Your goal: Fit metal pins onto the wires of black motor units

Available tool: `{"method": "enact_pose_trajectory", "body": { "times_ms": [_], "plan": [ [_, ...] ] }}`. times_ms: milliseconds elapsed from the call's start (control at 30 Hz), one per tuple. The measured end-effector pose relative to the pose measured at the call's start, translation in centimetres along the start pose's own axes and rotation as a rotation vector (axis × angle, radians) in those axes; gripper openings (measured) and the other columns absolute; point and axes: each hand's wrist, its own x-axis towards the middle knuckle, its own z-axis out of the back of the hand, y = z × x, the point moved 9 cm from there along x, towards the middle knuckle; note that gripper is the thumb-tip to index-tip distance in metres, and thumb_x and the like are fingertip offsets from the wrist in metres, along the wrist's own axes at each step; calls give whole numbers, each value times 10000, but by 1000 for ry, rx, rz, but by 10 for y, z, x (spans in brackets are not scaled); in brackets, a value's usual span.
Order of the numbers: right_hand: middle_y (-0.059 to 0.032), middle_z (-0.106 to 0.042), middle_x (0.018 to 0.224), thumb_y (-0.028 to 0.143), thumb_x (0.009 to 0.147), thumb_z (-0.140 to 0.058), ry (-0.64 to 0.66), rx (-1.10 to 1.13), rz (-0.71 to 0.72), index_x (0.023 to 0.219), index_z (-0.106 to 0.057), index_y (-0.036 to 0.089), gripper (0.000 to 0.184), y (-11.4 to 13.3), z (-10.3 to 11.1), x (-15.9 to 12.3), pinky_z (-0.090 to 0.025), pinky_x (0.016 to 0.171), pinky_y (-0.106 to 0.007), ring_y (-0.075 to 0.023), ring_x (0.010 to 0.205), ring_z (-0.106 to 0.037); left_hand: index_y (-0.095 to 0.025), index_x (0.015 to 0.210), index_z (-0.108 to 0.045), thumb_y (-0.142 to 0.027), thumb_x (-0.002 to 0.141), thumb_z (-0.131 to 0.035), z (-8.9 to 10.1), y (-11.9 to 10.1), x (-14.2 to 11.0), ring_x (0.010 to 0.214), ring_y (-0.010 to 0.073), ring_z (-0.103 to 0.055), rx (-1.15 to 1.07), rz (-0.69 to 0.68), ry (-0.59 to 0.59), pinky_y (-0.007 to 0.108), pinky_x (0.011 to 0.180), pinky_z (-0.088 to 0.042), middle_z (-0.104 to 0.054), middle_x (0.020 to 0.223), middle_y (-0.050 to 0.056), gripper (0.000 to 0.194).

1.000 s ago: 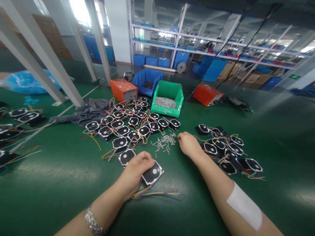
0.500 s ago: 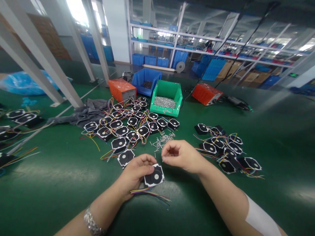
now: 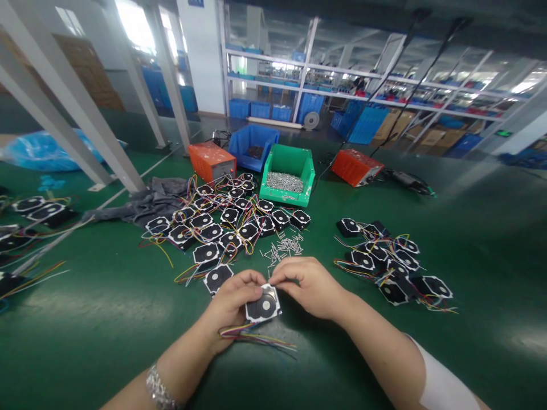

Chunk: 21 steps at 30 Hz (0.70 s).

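Observation:
My left hand [image 3: 236, 300] is closed around a small square motor [image 3: 265, 306], black with a white-edged face and a pale round centre. Its bundle of coloured wires [image 3: 260, 337] trails out below the palm. My right hand [image 3: 305, 285] pinches at the motor's upper right corner. The screw between those fingertips is mostly hidden now. Just beyond my hands lies a loose pile of silver screws [image 3: 287, 245]. Many similar motors [image 3: 207, 254] with tangled wires spread to the left of the screws.
A green bin [image 3: 287, 196] of small metal parts stands behind the pile, beside a blue bin [image 3: 252, 149]. Orange boxes [image 3: 211, 162] flank them on both sides. More motors [image 3: 376, 250] lie to the right. A grey cloth [image 3: 158, 199] rests at the left.
My right hand has moved left and brought the screw from beside the motor to its upper corner. The left hand still holds the motor, nearly in the same spot.

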Motion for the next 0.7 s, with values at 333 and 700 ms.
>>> {"method": "enact_pose_trajectory", "body": {
  "times_ms": [333,700],
  "plan": [
    [-52,-488,983,198,618,-656,194,-181,30,1051,-490,178,464,35,-8,-11,-339,810,-303,-172,909,-422,-152,697,-453,-182,542,-675,-5,-6,0,488,77,-493,-17,-63,40,177,469,-345,-552,573,-30,273],
    [-36,-514,938,121,614,-566,-61,-313,-299,953,-499,185,351,-35,67,-15,-378,748,-282,-166,842,-482,-160,868,-416,-250,684,-569,-10,-12,-3,621,129,-558,35,-150,10,249,550,-377,-564,798,49,255]
  ]
}}
